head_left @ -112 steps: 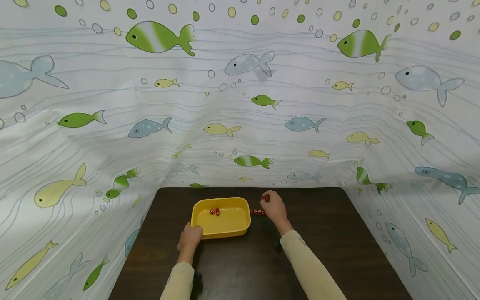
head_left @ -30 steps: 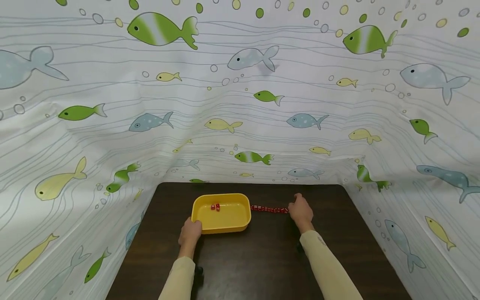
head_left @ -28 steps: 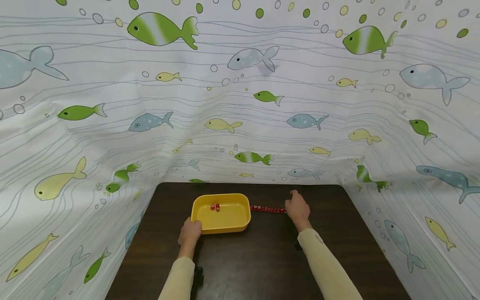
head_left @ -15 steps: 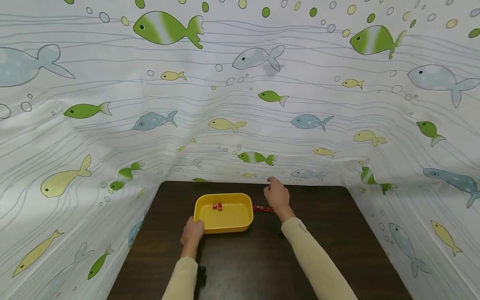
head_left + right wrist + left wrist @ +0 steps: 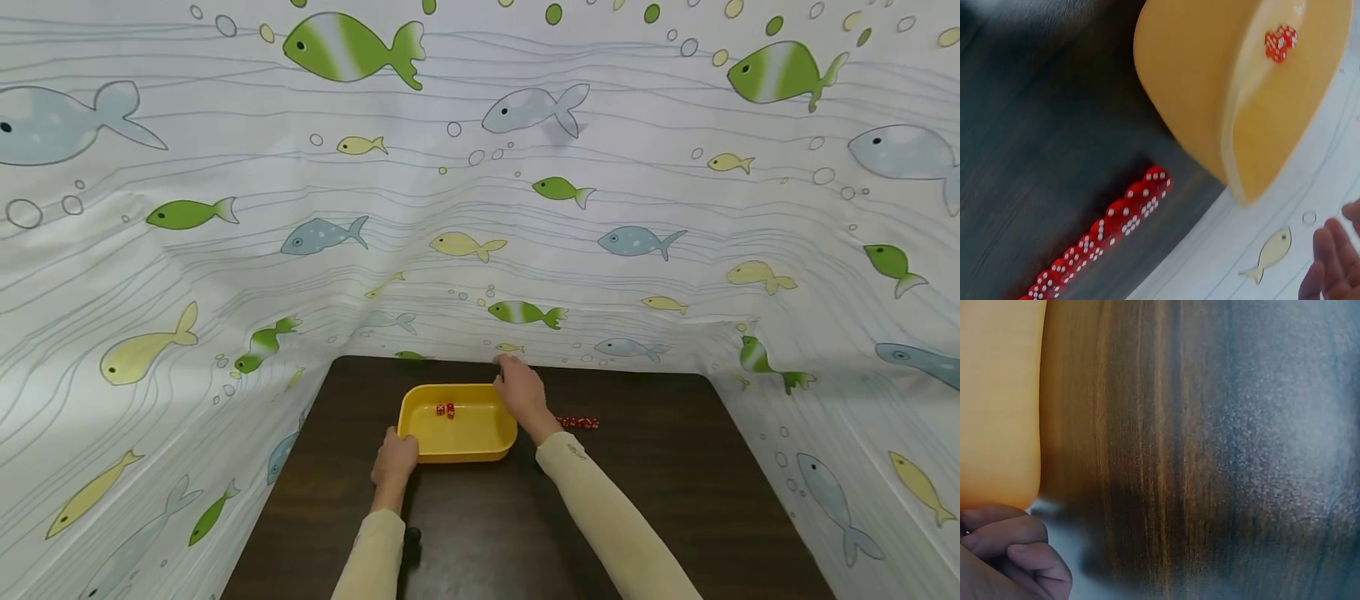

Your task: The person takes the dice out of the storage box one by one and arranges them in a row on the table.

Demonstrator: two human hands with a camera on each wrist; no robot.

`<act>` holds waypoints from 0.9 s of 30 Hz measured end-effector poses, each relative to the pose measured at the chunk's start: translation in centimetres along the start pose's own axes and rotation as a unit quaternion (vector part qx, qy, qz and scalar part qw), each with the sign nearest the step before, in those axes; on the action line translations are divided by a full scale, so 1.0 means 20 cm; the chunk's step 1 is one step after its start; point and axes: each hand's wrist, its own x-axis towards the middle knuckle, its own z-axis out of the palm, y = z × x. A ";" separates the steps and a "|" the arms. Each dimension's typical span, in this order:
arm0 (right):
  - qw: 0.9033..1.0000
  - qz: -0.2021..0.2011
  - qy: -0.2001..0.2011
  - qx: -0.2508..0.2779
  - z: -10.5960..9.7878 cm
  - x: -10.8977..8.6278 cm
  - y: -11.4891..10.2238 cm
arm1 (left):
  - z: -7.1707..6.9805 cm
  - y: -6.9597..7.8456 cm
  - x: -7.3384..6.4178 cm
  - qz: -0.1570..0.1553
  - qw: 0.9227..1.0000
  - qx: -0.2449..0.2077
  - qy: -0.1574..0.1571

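At the back of the table stands a yellow plastic tray point(image 5: 468, 433) with two red dice point(image 5: 446, 410) inside. My left hand point(image 5: 395, 457) grips its left side near the front corner; curled fingers point(image 5: 1016, 534) show against the tray wall point(image 5: 997, 400) in the left wrist view. Above the tray's right rim is my right hand point(image 5: 520, 390), its fingers loosely bent with no die visible among them in the right wrist view. Right of the tray, several red dice point(image 5: 1119, 215) with white pips lie in a row. In the head view my right hand and wrist hide part of that row.
The dark wooden table point(image 5: 622, 492) ends at the back against a white cloth point(image 5: 420, 192) printed with fish, which also rises at both sides. Beneath my left wrist hangs a small black object point(image 5: 412, 537).
My right hand held a die above the row, then was at the row's right end. It has since moved left to above the tray's right rim. The left hand keeps its grip.
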 end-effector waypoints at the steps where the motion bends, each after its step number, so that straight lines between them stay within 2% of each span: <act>1: 1.000 -0.013 -0.007 0.005 0.02 0.00 -0.02 | 0.00 0.00 0.00 -0.002 1.000 -0.001 0.003; 6: 0.997 -0.058 -0.056 0.019 0.11 0.00 -0.08 | 0.00 -0.01 0.01 -0.004 1.000 0.003 0.013; 11: 0.993 -0.059 -0.106 0.008 0.22 -0.01 -0.13 | 0.01 -0.01 0.01 0.000 1.000 0.002 0.010; 17: 0.984 -0.083 -0.156 0.009 0.30 -0.01 -0.16 | 0.00 -0.01 0.00 -0.004 1.000 0.005 0.018; 27: 0.976 -0.111 -0.185 -0.038 0.36 0.01 -0.19 | 0.00 0.01 0.01 0.004 1.000 0.012 0.017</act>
